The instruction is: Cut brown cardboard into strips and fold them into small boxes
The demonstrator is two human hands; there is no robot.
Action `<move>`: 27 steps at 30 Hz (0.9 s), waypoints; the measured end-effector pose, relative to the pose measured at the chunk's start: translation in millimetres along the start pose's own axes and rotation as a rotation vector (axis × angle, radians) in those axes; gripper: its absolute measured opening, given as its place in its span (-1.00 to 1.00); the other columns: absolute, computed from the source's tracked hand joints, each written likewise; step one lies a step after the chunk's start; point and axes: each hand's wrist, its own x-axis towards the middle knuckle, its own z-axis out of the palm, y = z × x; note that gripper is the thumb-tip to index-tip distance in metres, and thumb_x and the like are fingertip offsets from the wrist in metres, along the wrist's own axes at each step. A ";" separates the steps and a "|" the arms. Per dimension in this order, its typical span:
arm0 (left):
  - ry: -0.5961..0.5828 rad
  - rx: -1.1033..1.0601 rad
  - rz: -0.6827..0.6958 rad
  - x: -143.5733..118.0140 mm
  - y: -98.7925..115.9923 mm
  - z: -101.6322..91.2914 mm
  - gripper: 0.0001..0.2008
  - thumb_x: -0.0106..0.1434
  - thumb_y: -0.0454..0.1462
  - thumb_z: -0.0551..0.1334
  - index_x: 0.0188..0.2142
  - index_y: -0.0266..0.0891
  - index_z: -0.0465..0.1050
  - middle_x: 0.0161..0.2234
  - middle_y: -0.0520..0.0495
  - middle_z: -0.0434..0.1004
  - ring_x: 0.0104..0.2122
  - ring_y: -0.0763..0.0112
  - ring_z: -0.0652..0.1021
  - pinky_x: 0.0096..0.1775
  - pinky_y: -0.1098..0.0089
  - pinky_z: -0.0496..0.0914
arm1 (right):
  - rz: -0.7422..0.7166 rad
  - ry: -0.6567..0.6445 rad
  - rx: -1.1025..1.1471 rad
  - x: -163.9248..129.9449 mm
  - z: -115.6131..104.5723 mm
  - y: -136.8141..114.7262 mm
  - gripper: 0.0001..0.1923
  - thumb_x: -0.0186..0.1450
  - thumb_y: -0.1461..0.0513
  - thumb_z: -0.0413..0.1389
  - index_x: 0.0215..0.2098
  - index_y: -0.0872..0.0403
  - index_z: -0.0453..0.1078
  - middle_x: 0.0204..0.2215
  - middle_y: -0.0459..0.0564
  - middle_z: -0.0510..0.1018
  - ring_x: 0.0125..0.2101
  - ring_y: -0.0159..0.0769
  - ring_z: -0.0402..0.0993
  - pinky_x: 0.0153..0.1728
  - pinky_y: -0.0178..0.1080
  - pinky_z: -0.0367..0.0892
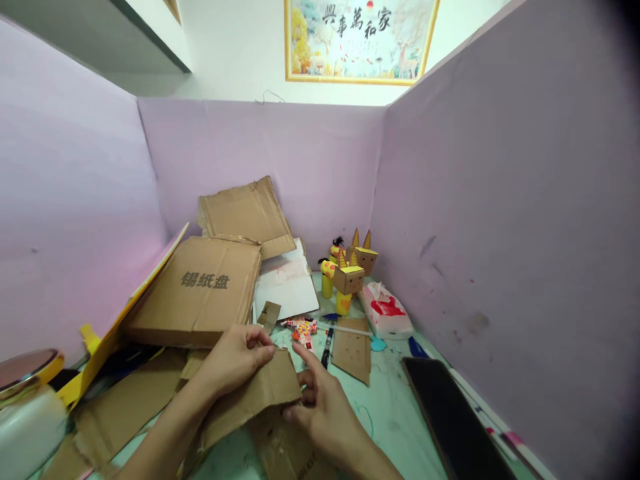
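Note:
Between my two hands is a torn, creased piece of brown cardboard (255, 397), tilted above the table. My left hand (243, 360) is closed at its far edge, with thumb and fingertips pinched together there. At the right edge, my right hand (323, 403) has its thumb and curled fingers around the cardboard, while the index finger points forward. Beneath lies another cardboard piece (287, 447) with printing on it, partly hidden by the hands and the upper piece. Just beyond my fingertips lie a red-and-yellow patterned item (303, 330) and a small cardboard scrap (269, 317).
A printed cardboard box (200, 287) and a cardboard sheet (250, 217) are stacked at left. Yellow animal figures with cardboard heads (349, 279) stand at the back, beside a tissue pack (386, 310). A dark phone-like slab (453, 417) lies right. Lilac partitions (265, 160) enclose the table.

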 end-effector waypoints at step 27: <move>-0.103 -0.148 0.000 -44.0 -45.0 11.5 -0.14 -0.07 -0.29 0.31 0.22 -0.22 0.01 -0.26 -0.11 0.45 -0.31 0.21 0.45 -0.26 0.28 0.35 | 0.058 0.452 0.225 10.1 -13.0 2.0 -0.46 -0.12 0.26 0.24 -0.11 0.10 0.43 -0.28 -0.01 0.61 -0.32 -0.16 0.53 -0.34 -0.22 0.40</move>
